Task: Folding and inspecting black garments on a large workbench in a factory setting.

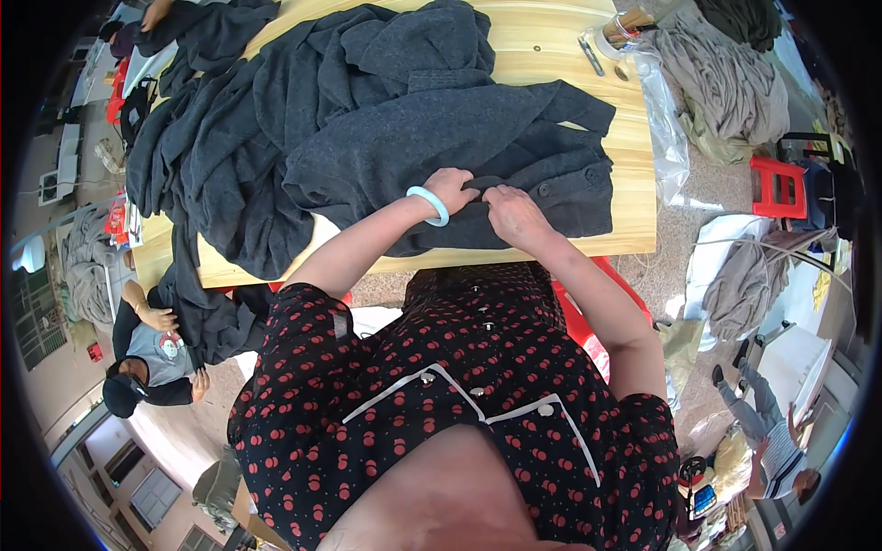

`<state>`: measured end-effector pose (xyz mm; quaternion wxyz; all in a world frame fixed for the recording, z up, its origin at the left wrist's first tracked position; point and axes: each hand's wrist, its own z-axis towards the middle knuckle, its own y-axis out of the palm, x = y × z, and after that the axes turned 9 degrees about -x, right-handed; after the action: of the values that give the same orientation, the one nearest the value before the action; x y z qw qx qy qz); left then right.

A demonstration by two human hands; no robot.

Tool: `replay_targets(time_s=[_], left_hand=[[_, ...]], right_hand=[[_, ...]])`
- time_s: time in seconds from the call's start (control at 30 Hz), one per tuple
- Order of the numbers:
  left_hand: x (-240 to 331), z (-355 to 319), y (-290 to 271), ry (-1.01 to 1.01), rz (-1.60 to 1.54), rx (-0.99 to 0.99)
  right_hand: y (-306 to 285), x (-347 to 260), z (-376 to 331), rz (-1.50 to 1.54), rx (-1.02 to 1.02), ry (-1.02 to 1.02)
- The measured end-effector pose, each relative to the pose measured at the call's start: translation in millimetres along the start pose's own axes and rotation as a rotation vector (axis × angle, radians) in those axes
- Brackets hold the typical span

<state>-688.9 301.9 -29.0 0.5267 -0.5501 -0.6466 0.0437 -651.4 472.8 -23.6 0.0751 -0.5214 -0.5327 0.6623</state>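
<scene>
A dark grey knitted cardigan lies spread on the wooden table in front of me, with buttons along its edge at the right. My left hand, with a pale bangle at the wrist, pinches the cardigan's front edge. Close beside it, my right hand also has its fingers closed on the same edge. The two hands nearly meet, and a fold of the knit shows between them. What lies under the fingertips is hidden.
More dark grey garments are heaped across the left of the wooden table. A cup of tools stands at the far right corner. Light grey garments and a red stool are to the right. Other people work at left and right.
</scene>
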Motion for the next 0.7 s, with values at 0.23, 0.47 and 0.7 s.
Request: replay_targets(time_s=[0.23, 0.47, 0.7], left_hand=[[-1.2, 4.1, 5.6, -0.084, -0.134, 0.007], [-3.2, 3.4, 8.5, -0.069, -0.226, 0.050], [-1.3, 5.2, 6.2, -0.073, -0.360, 0.008]], right_hand=[[-3.7, 0.3, -0.8, 0.040, -0.066, -0.053], [-1.9, -2.8, 2.5, 0.084, -0.010, -0.051], [-7.4, -12.2, 4.8, 0.224, 0.109, 0.126]])
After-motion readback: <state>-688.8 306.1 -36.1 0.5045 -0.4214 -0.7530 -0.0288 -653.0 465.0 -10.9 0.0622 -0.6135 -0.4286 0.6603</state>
